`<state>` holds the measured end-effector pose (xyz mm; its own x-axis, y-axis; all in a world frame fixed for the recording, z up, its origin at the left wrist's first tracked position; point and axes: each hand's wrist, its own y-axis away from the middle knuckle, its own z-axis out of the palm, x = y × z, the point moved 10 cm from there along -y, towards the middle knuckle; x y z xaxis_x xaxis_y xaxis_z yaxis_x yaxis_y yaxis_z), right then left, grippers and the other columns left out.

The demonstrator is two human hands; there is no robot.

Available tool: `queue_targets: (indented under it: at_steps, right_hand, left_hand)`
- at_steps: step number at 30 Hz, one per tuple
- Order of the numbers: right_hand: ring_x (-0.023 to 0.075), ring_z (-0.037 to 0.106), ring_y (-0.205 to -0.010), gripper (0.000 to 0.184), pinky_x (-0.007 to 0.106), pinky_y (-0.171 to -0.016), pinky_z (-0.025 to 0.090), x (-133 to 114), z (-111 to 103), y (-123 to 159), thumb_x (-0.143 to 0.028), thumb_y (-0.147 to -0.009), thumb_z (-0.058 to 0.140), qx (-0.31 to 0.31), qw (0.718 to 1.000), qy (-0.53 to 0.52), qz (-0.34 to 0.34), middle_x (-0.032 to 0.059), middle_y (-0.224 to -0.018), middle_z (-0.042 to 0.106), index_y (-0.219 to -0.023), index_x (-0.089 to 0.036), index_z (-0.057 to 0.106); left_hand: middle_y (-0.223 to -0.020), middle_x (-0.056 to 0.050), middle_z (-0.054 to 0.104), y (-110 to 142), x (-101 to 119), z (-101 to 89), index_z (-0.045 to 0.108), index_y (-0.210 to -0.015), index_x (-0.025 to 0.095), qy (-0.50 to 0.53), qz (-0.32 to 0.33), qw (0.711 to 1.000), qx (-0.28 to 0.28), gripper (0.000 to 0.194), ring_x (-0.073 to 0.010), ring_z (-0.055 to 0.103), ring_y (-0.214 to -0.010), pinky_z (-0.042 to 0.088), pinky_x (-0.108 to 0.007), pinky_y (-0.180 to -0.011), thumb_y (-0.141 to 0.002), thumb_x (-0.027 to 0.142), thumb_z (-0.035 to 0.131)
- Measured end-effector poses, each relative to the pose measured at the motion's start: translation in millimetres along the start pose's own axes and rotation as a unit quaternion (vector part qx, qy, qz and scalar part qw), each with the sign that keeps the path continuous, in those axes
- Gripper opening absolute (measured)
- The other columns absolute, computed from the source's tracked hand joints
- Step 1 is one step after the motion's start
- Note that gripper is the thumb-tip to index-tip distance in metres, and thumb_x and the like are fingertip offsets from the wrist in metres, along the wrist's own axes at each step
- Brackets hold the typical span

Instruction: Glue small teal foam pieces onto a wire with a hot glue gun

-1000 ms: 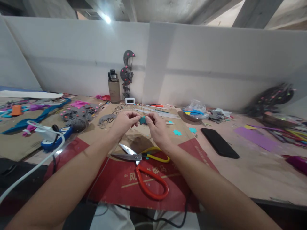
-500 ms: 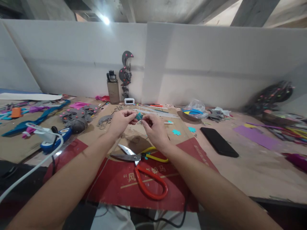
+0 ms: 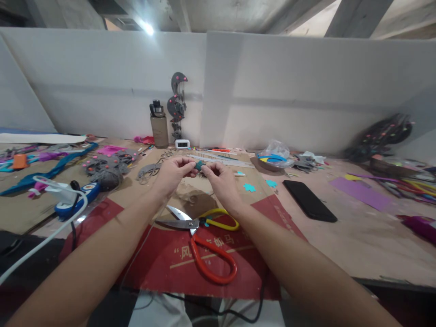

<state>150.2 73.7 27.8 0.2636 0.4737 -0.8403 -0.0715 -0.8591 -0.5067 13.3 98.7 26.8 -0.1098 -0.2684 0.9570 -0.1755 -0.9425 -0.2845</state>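
Note:
Between my two hands is a small teal piece [image 3: 199,165], too small to make out its exact shape. My left hand [image 3: 177,173] pinches it from the left with thumb and forefinger. From the right, my right hand [image 3: 220,179] closes its fingertips on the same piece. Below them, large scissors [image 3: 194,225] with one red and one yellow handle lie with blades apart on a red printed cardboard sheet [image 3: 235,272]. Flower-shaped turquoise cutouts [image 3: 250,187] lie to the right of my right hand.
A black phone [image 3: 309,200] lies at right. At left stand a blue power strip [image 3: 80,200] with a white cable, and grey pinned pieces [image 3: 109,168]. A bottle [image 3: 159,127], a small white clock [image 3: 182,144] and a bowl [image 3: 272,162] line the back near the white partition.
My fingers have shifted slightly around the teal piece, and the right fingers look straighter now. The whole view has moved a little; the scissors still lie in place.

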Motion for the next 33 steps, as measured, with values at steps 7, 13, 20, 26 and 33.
queue_targets:
  at_steps: [7,13,20,26,33]
  right_hand:
    - [0.0111,0.043,-0.060,0.025,0.024,-0.058,0.035,-4,5,2,-0.040,-0.081,0.050,-0.020,0.999,0.041,-0.023,-0.0024,-0.063,0.050,-0.071,-0.018,0.055]
    - [0.0130,0.054,-0.075,0.017,0.026,-0.071,0.040,-17,26,11,-0.027,-0.083,0.048,-0.099,0.989,0.078,-0.074,0.0019,-0.081,0.062,-0.083,-0.018,0.062]
    - [0.0137,0.056,-0.075,0.015,0.026,-0.072,0.042,-15,41,15,-0.020,-0.081,0.050,-0.164,0.976,0.117,-0.082,0.0030,-0.082,0.065,-0.084,-0.017,0.064]
    - [0.0139,0.056,-0.078,0.017,0.025,-0.073,0.040,-11,57,24,-0.018,-0.083,0.049,-0.229,0.949,0.189,-0.105,0.0038,-0.084,0.066,-0.083,-0.018,0.066]
    - [0.0133,0.055,-0.075,0.021,0.023,-0.071,0.038,-15,68,32,-0.022,-0.086,0.048,-0.266,0.913,0.269,-0.150,0.0041,-0.077,0.064,-0.075,-0.017,0.065]
  left_hand:
    - [-0.066,-0.003,0.064,-6,-5,-10.0,0.064,-0.080,0.011,0.002,0.001,1.000,0.026,0.027,-0.0104,0.059,-0.059,0.048,-0.024,-0.062,-0.066,0.032,0.070]
    - [-0.063,-0.002,0.062,-16,-8,-39.0,0.062,-0.077,0.010,0.000,0.011,0.996,0.090,0.026,-0.0087,0.057,-0.057,0.048,-0.022,-0.059,-0.065,0.032,0.070]
    - [-0.068,-0.002,0.062,-18,-8,-63.0,0.059,-0.082,0.011,-0.019,0.002,0.990,0.141,0.027,-0.0114,0.062,-0.059,0.048,-0.021,-0.051,-0.067,0.031,0.068]
    - [-0.069,-0.003,0.064,-21,-20,-65.4,0.058,-0.081,0.012,0.017,-0.025,0.991,0.132,0.025,-0.0118,0.064,-0.060,0.049,-0.021,-0.053,-0.068,0.030,0.068]
    - [-0.068,-0.003,0.066,-24,-31,-66.7,0.058,-0.081,0.011,0.028,-0.049,0.990,0.129,0.021,-0.0129,0.065,-0.061,0.052,-0.023,-0.058,-0.070,0.027,0.068]
